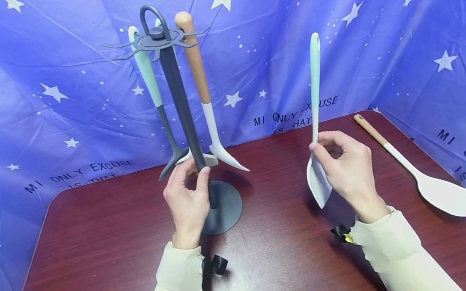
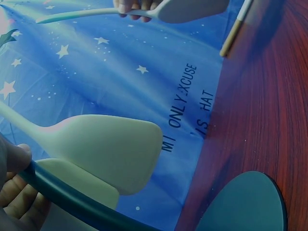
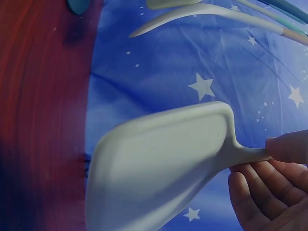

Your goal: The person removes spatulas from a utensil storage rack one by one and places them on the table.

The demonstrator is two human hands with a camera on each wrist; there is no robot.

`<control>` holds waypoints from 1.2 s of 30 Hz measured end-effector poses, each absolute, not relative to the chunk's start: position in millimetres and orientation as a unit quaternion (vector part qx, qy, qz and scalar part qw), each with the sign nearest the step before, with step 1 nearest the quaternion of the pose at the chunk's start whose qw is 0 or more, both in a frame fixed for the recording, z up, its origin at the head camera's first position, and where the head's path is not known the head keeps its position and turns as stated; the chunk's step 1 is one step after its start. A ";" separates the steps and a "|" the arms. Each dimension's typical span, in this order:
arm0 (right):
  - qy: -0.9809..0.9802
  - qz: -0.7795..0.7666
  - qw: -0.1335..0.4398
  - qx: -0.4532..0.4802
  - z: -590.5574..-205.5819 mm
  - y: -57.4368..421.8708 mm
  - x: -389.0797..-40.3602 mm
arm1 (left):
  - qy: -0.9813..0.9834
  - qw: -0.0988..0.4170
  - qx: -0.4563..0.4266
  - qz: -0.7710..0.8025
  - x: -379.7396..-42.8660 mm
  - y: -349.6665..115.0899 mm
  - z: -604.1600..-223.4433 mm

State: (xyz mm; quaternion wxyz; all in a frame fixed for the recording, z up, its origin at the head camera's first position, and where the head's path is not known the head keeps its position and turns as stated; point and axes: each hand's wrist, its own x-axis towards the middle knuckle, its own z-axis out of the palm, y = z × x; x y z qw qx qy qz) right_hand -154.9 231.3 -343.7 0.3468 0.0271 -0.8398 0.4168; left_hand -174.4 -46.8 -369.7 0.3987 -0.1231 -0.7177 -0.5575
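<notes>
My left hand (image 1: 187, 201) grips the dark pole of a utensil stand (image 1: 178, 88) low down, above its round base. From its hook ring hang a grey utensil with a mint handle (image 1: 146, 77), a white turner with a wooden handle (image 1: 209, 113), and another pale utensil partly hidden behind the pole. Held upright above the table to the right of the stand is a white spatula (image 1: 315, 76) with a mint handle, its broad head (image 3: 163, 159) downward. My right hand (image 1: 348, 168) pinches it between thumb and fingers just above the head, apart from the stand.
A wooden-handled white spatula (image 1: 447, 195) lies along the right side of the dark red table (image 1: 270, 266). Blue star-printed cloth (image 1: 262, 69) hangs behind the table and at both sides. The stand's round base (image 1: 229, 209) sits on the tabletop, left of middle.
</notes>
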 end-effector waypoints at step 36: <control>-0.884 0.319 0.341 0.015 -370.1 280.6 -147.8 | -0.715 0.394 -0.126 -0.563 -180.3 -50.9 -380.8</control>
